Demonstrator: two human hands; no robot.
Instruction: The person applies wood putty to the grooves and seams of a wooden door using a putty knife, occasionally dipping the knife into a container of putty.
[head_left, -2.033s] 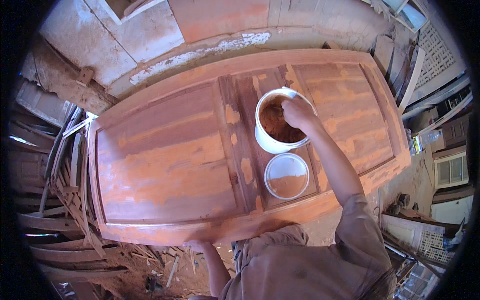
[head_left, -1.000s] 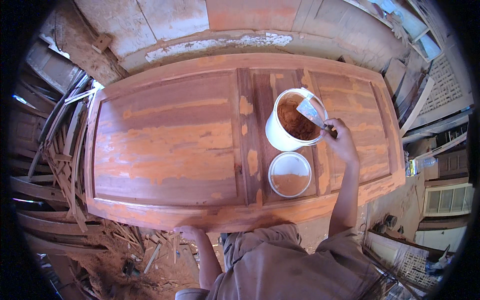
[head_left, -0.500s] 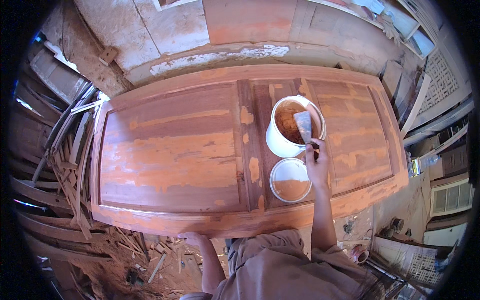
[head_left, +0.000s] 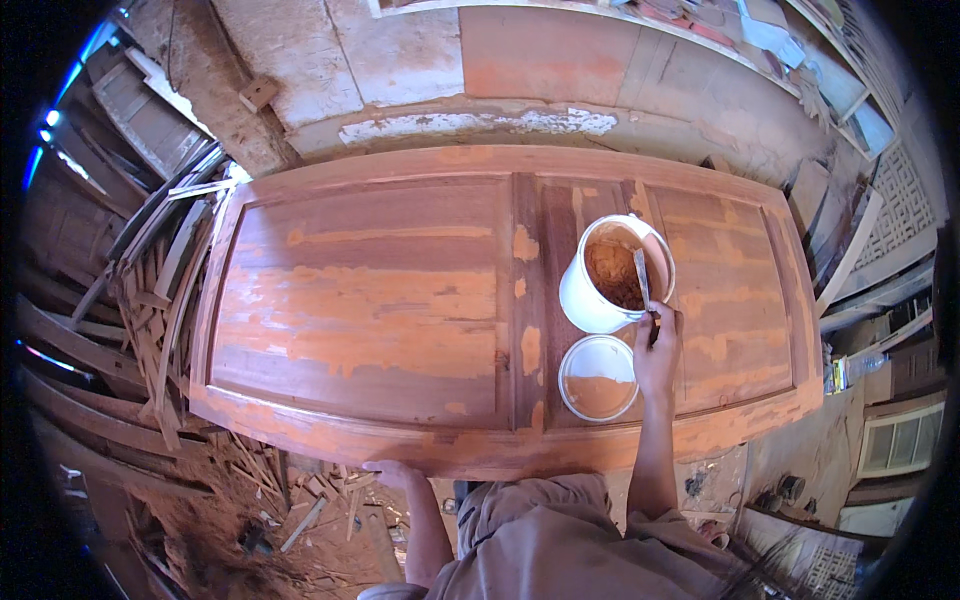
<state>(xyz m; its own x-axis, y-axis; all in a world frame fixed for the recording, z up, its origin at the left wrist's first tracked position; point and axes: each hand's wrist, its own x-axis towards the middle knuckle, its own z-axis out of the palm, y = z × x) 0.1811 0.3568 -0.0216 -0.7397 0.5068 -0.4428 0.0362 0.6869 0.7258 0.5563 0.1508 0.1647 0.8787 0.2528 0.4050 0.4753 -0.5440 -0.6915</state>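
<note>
A wooden door panel [head_left: 400,398] lies flat before me, smeared with patches of orange filler. On its right half stands a white bucket [head_left: 585,300] of orange-brown paste. My right hand [head_left: 657,355] is closed around the handle of a putty knife [head_left: 641,272], whose blade reaches over the bucket's opening, seen nearly edge-on. Between the bucket and the near edge lies a round white lid [head_left: 600,352] partly coated in the same paste. At the door's near edge, left of my body, rests my left hand [head_left: 395,474], fingers stretched out and holding nothing that shows.
Scrap wood strips [head_left: 165,330] are stacked left of the door, and offcuts [head_left: 310,515] litter the dusty floor. A stained wall [head_left: 540,75] runs along the far side. At the right lean boards [head_left: 850,250] and a small framed window piece [head_left: 893,442].
The putty knife has turned from showing its flat blade to nearly edge-on over the bucket. The whole view has shifted, so the door appears farther right and lower. My left hand stays at the edge.
</note>
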